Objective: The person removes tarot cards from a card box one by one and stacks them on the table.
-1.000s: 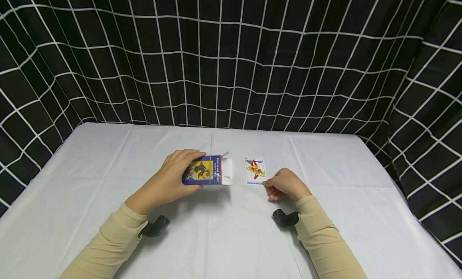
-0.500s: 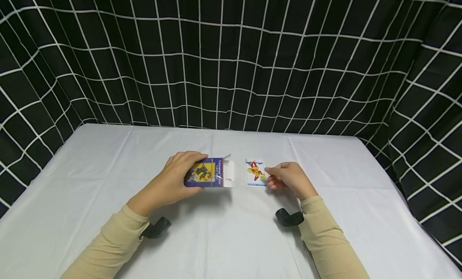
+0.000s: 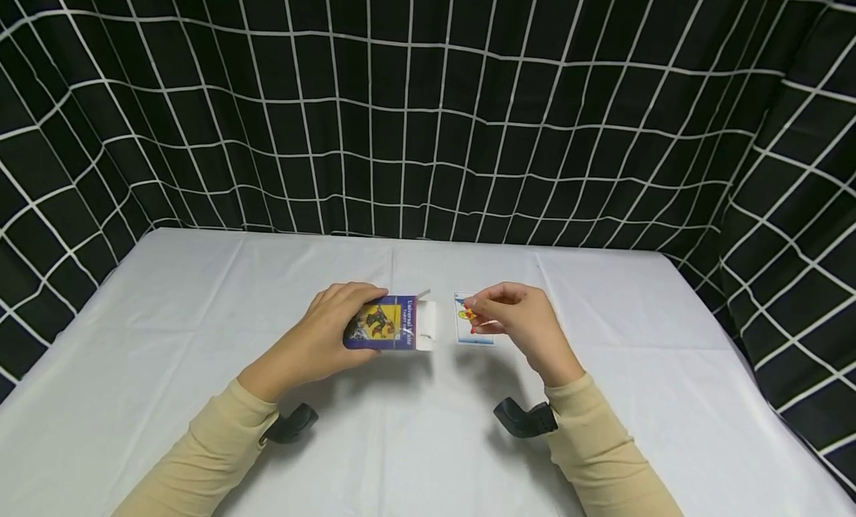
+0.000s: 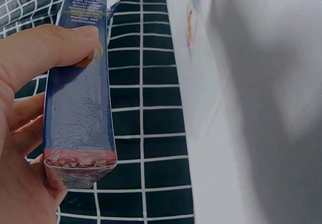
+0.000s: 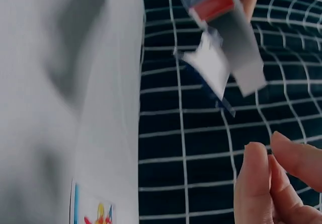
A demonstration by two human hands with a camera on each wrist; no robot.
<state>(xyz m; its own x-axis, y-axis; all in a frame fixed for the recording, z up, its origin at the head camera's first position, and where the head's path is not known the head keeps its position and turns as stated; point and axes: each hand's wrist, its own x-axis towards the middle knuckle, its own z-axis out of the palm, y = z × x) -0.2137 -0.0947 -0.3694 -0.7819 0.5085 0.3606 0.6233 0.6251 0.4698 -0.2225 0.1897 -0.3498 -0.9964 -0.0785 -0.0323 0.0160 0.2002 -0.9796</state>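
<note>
My left hand (image 3: 328, 327) grips a blue tarot card box (image 3: 394, 322) and holds it up off the table, its flaps sticking out to the right. In the left wrist view the thumb presses on the narrow side of the box (image 4: 80, 103). Over a picture card (image 3: 476, 337) hovers my right hand (image 3: 524, 324), covering part of it. This card, with a red and yellow figure, lies flat on the cloth. Nothing shows between the right thumb and forefinger, which stand a little apart in the right wrist view. The loose white flap (image 5: 214, 65) hangs at the box's mouth there.
A white cloth covers the table (image 3: 234, 294). Behind it and at both sides hangs a black curtain (image 3: 428, 116) with white grid lines. Each wrist wears a black camera mount (image 3: 524, 419), low over the cloth.
My right hand has lifted off the card's right edge and moved left and away from me, over the card. The card stays put. The left hand and box have shifted slightly right and nearer.
</note>
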